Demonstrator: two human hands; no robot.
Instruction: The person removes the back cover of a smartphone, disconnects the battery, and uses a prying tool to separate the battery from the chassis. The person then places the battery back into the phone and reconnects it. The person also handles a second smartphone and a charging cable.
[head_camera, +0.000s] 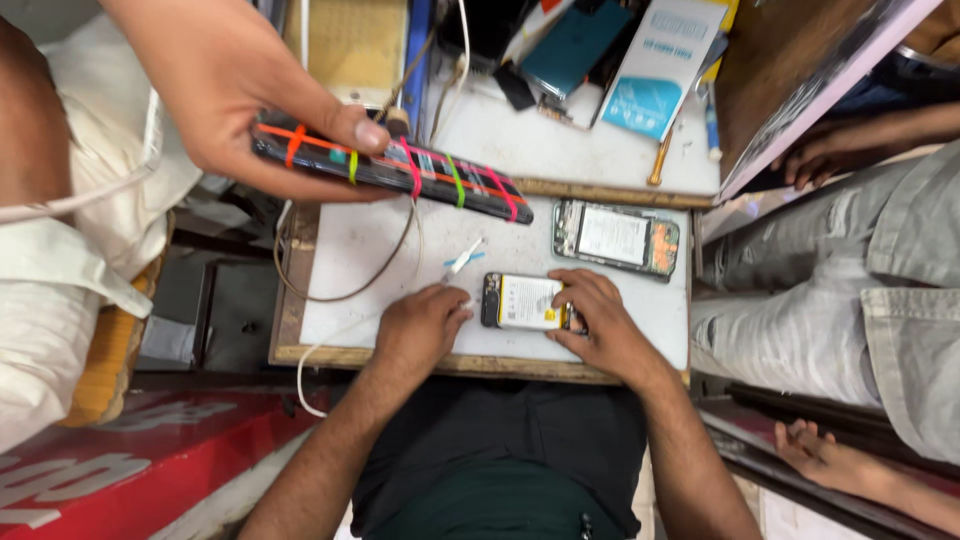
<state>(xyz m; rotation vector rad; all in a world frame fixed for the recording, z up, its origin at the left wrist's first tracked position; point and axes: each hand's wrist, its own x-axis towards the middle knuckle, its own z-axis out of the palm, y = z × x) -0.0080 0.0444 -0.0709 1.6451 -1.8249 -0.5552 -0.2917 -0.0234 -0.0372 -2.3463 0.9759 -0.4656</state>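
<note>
An opened phone (522, 302) with its back off and a pale battery showing lies on a small white work board (360, 250). My right hand (592, 325) grips its right end, fingers wrapped over the edge. My left hand (420, 328) rests on the board just left of the phone, fingers curled near a thin white tool (462, 260) with a blue handle; whether it pinches anything is hidden. A second opened phone (618, 238) lies farther back on the right.
Another person's hand (235, 90) holds a dark phone (400, 168) bound with coloured rubber bands over the board's far left. A brown cable (345, 293) loops on the board. Boxes and parts crowd the back shelf (560, 150). A seated person's legs (850, 290) are at right.
</note>
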